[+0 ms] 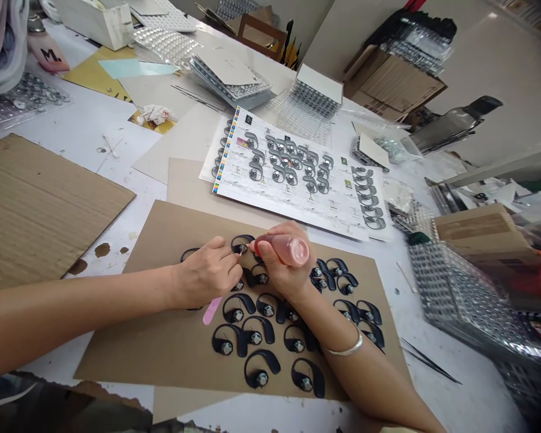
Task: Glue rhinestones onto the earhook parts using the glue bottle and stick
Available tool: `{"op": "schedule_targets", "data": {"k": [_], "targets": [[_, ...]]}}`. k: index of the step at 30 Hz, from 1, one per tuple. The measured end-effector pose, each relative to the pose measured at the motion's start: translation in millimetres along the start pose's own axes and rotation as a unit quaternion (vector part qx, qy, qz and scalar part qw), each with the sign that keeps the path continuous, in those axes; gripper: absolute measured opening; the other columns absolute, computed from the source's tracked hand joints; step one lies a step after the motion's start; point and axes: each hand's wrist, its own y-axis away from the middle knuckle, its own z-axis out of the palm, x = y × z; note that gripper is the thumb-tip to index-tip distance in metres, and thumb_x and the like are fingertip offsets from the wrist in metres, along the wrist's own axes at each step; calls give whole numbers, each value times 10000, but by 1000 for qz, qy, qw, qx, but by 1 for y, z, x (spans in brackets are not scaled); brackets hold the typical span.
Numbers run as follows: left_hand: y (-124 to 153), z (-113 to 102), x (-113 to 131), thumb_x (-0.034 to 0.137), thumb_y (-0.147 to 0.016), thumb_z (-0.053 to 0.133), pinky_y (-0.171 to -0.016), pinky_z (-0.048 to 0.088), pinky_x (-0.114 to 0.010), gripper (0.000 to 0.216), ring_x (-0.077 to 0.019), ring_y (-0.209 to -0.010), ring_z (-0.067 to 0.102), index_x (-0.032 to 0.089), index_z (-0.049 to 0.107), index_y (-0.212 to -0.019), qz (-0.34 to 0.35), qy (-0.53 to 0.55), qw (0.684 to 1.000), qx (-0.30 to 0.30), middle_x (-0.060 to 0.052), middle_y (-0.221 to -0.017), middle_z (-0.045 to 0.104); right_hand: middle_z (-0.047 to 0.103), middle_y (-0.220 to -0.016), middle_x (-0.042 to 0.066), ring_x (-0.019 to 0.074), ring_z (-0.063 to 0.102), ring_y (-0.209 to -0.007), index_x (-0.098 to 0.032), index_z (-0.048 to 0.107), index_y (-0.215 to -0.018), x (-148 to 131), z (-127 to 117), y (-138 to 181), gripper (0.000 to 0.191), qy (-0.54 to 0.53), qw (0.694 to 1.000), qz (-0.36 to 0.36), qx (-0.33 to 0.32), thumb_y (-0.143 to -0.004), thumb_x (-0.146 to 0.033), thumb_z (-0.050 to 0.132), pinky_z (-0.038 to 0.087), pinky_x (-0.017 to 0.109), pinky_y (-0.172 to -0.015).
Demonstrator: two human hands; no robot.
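My right hand (288,278) is wrapped round a small red squeeze bottle (288,248), its nozzle pointing left at a black ear-hook-shaped piece (243,245) near the board's far edge. Close beside the nozzle, my left hand (214,272) is closed in a pinch; what its fingertips hold is too small to make out. A pink strip (212,311) shows from under the left hand. Several more black hook-shaped pieces (261,368), each with a shiny faceted stud, lie spread on the brown board (162,355). My right forearm and both hands hide some of them.
Beyond the board lies a white printed sheet (270,201) with more hook-shaped pieces. A cardboard piece (40,204) is at left, black tweezers (433,362) at right. Clear trays of studs (460,300) are stacked on the right. A white box (94,24) and bubble wrap (165,45) stand behind.
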Motion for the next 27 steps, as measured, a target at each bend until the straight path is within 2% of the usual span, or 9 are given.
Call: {"op": "schedule_targets", "data": {"k": [5, 12, 17, 23, 27], "targets": [[0, 0, -1, 64, -889, 432, -616, 278, -314, 313, -150, -540, 373, 161, 442, -592, -5, 6, 1000, -5, -13, -557, 460, 614, -728, 20, 168, 621, -616, -217, 569, -764, -1, 0, 0, 105, 5, 1000, -16, 3, -748, -204, 671, 526, 350, -597], [5, 2, -3, 164, -934, 349, -612, 289, -335, 355, -162, -531, 354, 161, 476, -602, -5, 43, 999, -14, -34, -569, 457, 617, -720, 25, 182, 626, -614, -216, 575, -872, 5, -2, 5, 179, -14, 999, 7, 30, -742, -266, 687, 534, 365, -576], [3, 2, -2, 125, -901, 394, -610, 290, -309, 315, -148, -532, 353, 161, 463, -596, -8, 34, 999, -8, -22, -566, 443, 606, -737, 27, 175, 628, -617, -211, 582, -831, 6, -2, 4, 151, -13, 999, 9, 28, -739, -255, 692, 532, 357, -582], [1, 1, -2, 183, -938, 321, -595, 299, -310, 387, -151, -524, 333, 159, 462, -579, -5, 35, 999, 0, -27, -557, 426, 602, -729, 17, 163, 610, -616, -214, 574, -831, 2, 0, 3, 137, 3, 1000, 0, 19, -746, -236, 679, 531, 354, -584], [3, 2, -2, 176, -930, 337, -599, 307, -309, 377, -150, -528, 334, 153, 481, -582, -5, 35, 999, -6, -30, -561, 437, 597, -737, 11, 162, 611, -621, -222, 573, -847, 5, 0, 3, 143, 4, 1000, -19, 17, -744, -207, 673, 525, 359, -592]]}}
